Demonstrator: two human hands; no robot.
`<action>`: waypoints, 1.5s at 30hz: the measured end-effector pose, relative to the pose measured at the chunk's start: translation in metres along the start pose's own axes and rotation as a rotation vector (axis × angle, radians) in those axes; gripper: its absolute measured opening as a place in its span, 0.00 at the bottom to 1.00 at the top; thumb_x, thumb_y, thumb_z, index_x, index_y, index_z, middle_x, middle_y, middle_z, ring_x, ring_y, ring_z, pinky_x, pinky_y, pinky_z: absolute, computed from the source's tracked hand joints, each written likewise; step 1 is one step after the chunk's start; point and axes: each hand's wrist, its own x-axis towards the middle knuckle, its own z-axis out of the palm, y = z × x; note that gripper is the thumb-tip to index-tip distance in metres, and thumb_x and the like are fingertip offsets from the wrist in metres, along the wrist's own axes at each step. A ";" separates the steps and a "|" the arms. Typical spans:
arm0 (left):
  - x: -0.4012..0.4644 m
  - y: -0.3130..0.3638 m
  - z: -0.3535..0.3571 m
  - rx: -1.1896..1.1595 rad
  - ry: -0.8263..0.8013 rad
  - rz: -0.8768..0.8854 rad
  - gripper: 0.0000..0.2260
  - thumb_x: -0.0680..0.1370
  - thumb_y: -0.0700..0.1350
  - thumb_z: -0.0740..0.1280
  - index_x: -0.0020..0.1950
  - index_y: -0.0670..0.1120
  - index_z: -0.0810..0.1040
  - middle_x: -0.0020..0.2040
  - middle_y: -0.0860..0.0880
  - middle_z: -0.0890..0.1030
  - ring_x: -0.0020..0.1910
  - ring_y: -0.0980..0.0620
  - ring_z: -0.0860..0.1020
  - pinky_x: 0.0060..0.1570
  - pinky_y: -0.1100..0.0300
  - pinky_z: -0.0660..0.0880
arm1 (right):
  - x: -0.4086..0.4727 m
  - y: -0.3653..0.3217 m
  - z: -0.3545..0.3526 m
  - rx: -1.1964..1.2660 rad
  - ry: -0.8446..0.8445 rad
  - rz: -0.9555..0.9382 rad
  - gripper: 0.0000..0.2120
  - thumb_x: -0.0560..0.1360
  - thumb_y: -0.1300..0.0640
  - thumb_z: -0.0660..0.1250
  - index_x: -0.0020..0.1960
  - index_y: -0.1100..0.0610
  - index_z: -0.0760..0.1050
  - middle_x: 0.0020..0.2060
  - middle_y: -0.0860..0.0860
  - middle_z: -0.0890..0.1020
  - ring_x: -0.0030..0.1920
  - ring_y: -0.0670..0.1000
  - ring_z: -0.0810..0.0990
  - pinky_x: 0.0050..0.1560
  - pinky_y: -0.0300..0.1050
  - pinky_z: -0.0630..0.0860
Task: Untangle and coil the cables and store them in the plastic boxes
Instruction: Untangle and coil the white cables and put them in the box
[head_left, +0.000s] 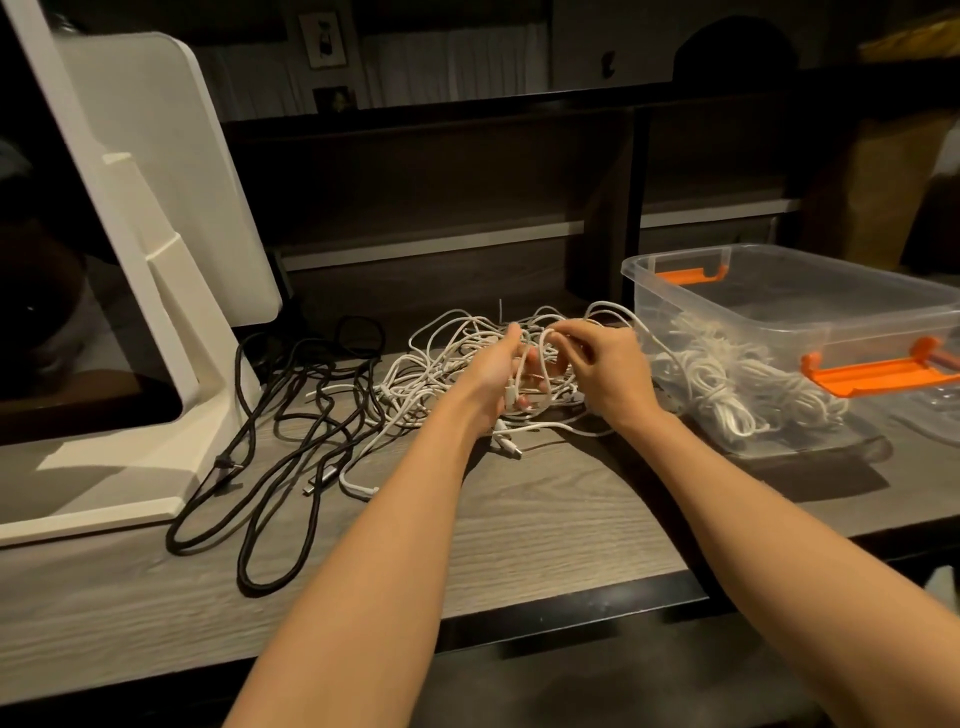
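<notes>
A tangle of white cables lies in the middle of the grey desk. My left hand grips a loop of white cable, with the loop wound over its fingers. My right hand pinches a strand of the same white cable just to the right. A clear plastic box with orange latches stands at the right and holds several coiled white cables. Loose black cables sprawl on the desk to the left of the white tangle.
A white monitor on a stand fills the left side. Dark shelving runs behind the desk. A clear lid lies at the far right edge. The desk's front edge runs below my forearms.
</notes>
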 end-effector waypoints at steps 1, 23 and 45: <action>0.000 0.000 0.002 0.034 -0.030 -0.006 0.21 0.85 0.55 0.48 0.48 0.43 0.74 0.34 0.47 0.79 0.33 0.53 0.77 0.35 0.61 0.69 | 0.000 -0.001 0.001 -0.015 0.008 0.002 0.10 0.78 0.58 0.66 0.56 0.58 0.81 0.43 0.53 0.84 0.40 0.46 0.79 0.43 0.42 0.76; 0.004 -0.002 0.003 -0.282 0.135 0.198 0.16 0.84 0.54 0.52 0.61 0.52 0.77 0.45 0.48 0.75 0.28 0.59 0.64 0.29 0.65 0.65 | -0.002 0.002 -0.003 -0.175 -0.430 0.193 0.14 0.80 0.50 0.59 0.43 0.55 0.79 0.35 0.49 0.80 0.38 0.49 0.78 0.44 0.48 0.74; -0.009 0.002 0.008 0.297 -0.150 0.102 0.29 0.83 0.61 0.40 0.40 0.46 0.73 0.26 0.52 0.70 0.23 0.56 0.67 0.26 0.65 0.66 | 0.005 -0.024 -0.013 0.672 -0.193 0.297 0.23 0.72 0.77 0.58 0.58 0.55 0.62 0.36 0.50 0.67 0.33 0.41 0.68 0.34 0.34 0.70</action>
